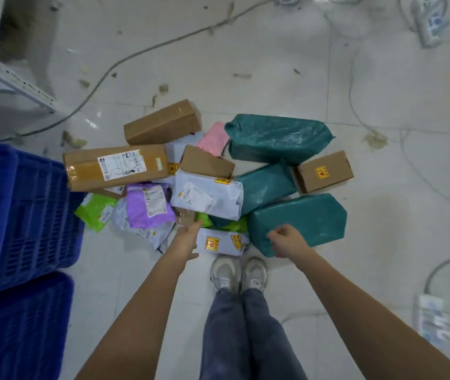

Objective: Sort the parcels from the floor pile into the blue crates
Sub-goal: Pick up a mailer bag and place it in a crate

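A pile of parcels lies on the white tiled floor in front of my shoes. It holds several brown boxes, among them a long taped box (115, 166), three teal bags, a white mailer (209, 195), a purple mailer (148, 205) and a small white packet with orange stickers (222, 241). My left hand (188, 239) reaches flat, fingers together, over the small white packet's left end and holds nothing. My right hand (287, 239) hovers with loosely curled fingers at the near corner of the closest teal bag (303, 219), empty. Two blue crates (23, 209) (18, 327) stand at the left.
Grey cables run across the floor behind and to the right of the pile. Power strips lie at the top right (432, 20) and lower right (435, 319). A metal shelf frame (13, 80) stands at the far left. Scraps of tape litter the tiles.
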